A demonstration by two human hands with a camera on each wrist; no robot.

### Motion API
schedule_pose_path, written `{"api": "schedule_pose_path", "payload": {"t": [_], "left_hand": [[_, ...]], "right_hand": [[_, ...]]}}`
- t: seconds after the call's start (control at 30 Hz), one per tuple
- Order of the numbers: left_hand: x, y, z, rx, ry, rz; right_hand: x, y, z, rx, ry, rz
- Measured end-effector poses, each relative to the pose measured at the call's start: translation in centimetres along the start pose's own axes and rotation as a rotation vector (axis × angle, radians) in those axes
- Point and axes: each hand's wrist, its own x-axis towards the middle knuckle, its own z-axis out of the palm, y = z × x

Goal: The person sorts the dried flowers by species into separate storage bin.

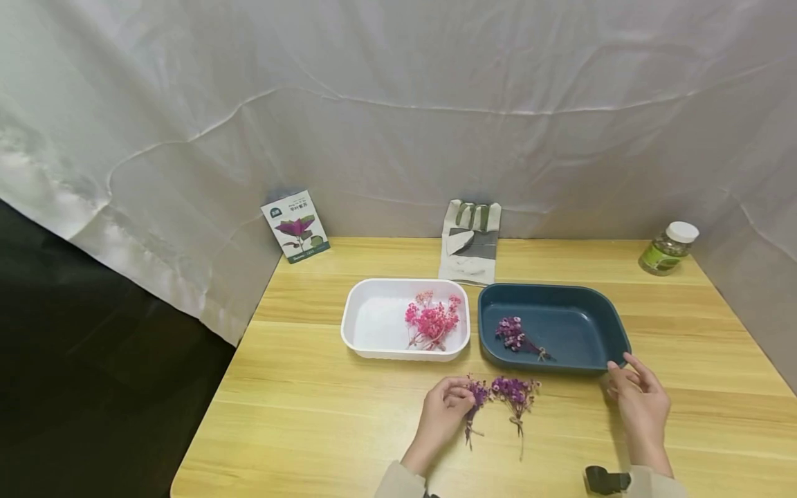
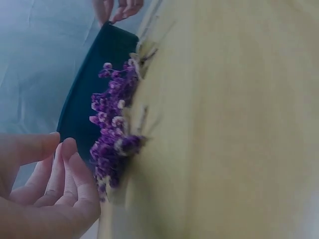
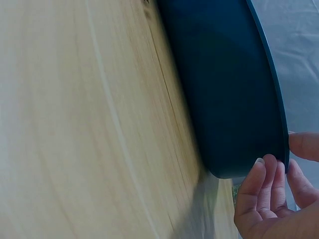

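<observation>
Two small bunches of dried purple flowers lie on the table, a left one [image 1: 478, 395] and a right one [image 1: 515, 393], their stems toward the near edge. My left hand [image 1: 443, 413] hovers at the left bunch, fingers loosely bent; in the left wrist view its thumb and fingertips show no flower between them. My right hand [image 1: 643, 404] pinches the near right corner of a dark blue tray [image 1: 579, 328], thumb and fingers on either side of the rim [image 3: 279, 99]. Another tied purple bunch [image 1: 513, 335] lies inside that tray, toward its left.
Left of the blue tray stands a white tray [image 1: 376, 325] with pink dried flowers [image 1: 434, 321]. Behind them are work gloves [image 1: 471, 242], a flower-picture packet [image 1: 295, 227] leaning on the cloth, and a white-lidded jar [image 1: 669, 249]. Grey cloth [image 1: 398, 152] walls the table's back.
</observation>
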Motion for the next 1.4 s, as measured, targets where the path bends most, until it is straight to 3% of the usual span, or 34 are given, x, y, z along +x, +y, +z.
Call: {"api": "schedule_pose_path", "payload": {"t": [0.2, 0.5, 0.8, 1.4], "left_hand": [[-1.3, -0.8, -0.4, 0.088, -0.005, 0.000], [-2.4, -0.6, 0.3, 0.193, -0.023, 0.004], [-2.7, -0.5, 0.9, 0.318, 0.034, 0.045], [-3.1, -0.1, 0.0, 0.277, 0.038, 0.030]], "right_hand": [[0.0, 0.0, 0.0, -0.003, -0.005, -0.001], [0.0, 0.0, 0.0, -0.002, 0.001, 0.007], [0.0, 0.0, 0.0, -0.010, -0.002, 0.006], [0.1, 0.0, 0.0, 0.020, -0.003, 0.000]]}}
